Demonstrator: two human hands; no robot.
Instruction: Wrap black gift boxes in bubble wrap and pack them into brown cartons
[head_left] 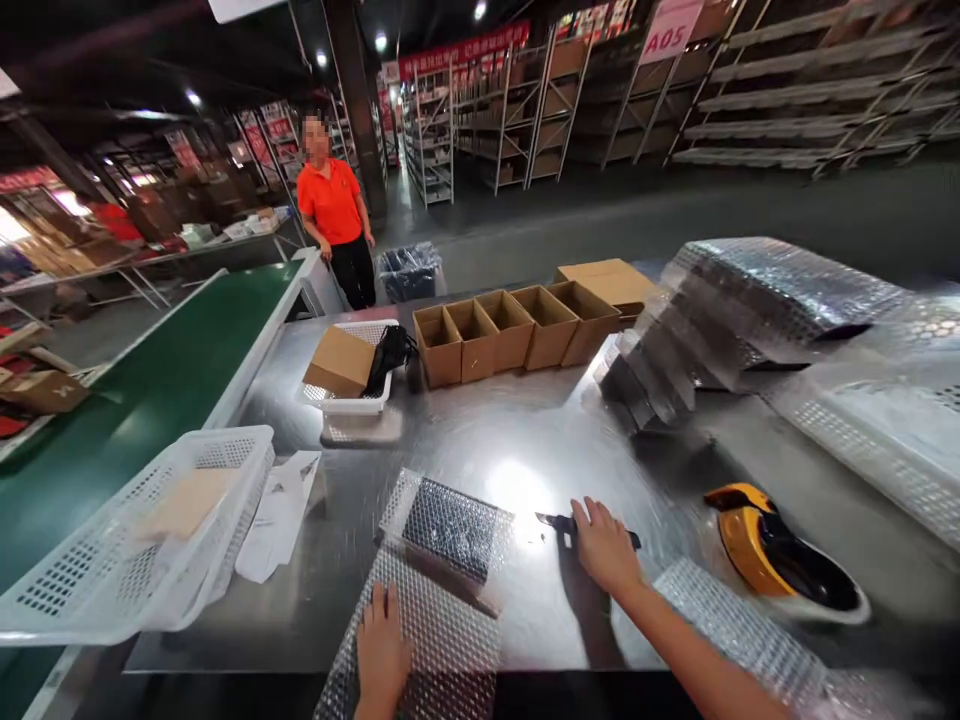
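My left hand (384, 645) lies on a sheet of bubble wrap (450, 645) at the table's front edge, fingers stretched out and pressing on it. Just beyond that hand, a dark flat rectangular item (450, 525) rests under clear bubble wrap; what it is I cannot make out. My right hand (606, 550) is closed over a black utility knife (556, 522) close to the tabletop, its tip pointing left toward the wrapped item. The palm hides the middle of the knife, and the handle end shows on the right.
A yellow-black tape dispenser (757, 545) and bubble wrap strip (739, 620) lie right. Behind are several open cardboard boxes (480, 345), a white basket (352, 405) and stacked bubble wrap (780, 280). Left are another basket (247, 450), papers (277, 515) and a green conveyor (165, 370). A person (330, 200) stands beyond.
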